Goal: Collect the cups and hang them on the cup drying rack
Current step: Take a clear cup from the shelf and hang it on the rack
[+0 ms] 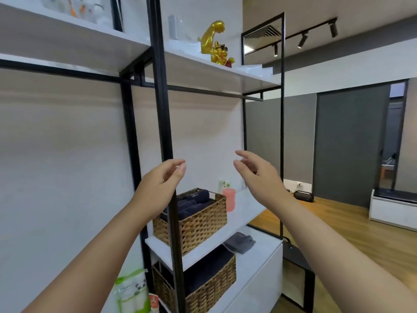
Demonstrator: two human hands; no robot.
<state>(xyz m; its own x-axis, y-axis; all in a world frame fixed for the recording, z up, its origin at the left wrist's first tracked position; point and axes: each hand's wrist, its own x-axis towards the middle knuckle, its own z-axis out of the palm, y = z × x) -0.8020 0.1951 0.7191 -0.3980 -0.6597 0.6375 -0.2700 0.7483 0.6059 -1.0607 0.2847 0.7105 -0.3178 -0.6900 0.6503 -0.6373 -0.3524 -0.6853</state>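
Note:
Both of my hands are raised in front of a black-framed shelving unit [162, 109] with white shelves. My left hand [162, 184] has loosely curled fingers and holds nothing. My right hand [257, 175] is spread with fingers apart, also empty. Below and between them, a pink cup [229, 199] stands on the middle shelf [246, 211], just right of a wicker basket. A white item with green dots [224, 185] stands behind the pink cup. No cup drying rack shows in this view.
A wicker basket [198, 224] of dark rolled towels sits on the middle shelf, another basket [203, 288] below it. A folded grey cloth [240, 242] lies on the white cabinet. A gold figurine [216, 44] stands on the upper shelf. Wooden floor lies to the right.

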